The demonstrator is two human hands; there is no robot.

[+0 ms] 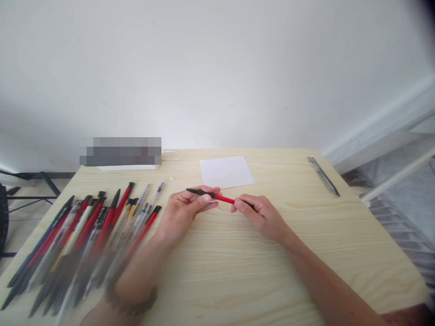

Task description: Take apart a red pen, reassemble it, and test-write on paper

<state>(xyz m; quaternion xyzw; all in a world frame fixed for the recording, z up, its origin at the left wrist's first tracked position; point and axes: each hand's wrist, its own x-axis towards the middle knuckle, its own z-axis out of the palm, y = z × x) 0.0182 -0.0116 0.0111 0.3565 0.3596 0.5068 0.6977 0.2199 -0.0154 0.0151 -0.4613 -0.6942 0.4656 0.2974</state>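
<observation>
Both hands are on the one pen now, and everything lines up off that white paper (227, 173) on the pale surface (217, 271). Just this side of the paper is the red-and-black pen (224, 198), held nearly level, its pointed black end aimed left. The left hand (190, 206) has that black section pinched between thumb and fingers; the right hand (260, 215) closes around the other end, leaving a short run of red barrel showing between them. So, by the look of it, this is the two-handed handling step, one grip at each end; whether anything is being twisted or pulled, I can't tell. Left of the paper and nearer us, there's the big spread of pens (107, 224), red, clear, white and yellow; well to the paper's right lie the slim dark and clear pens (322, 175). Any next move, I'd judge, calls for a steady left pinch and a controlled right grip, keeping the barrel straight.
</observation>
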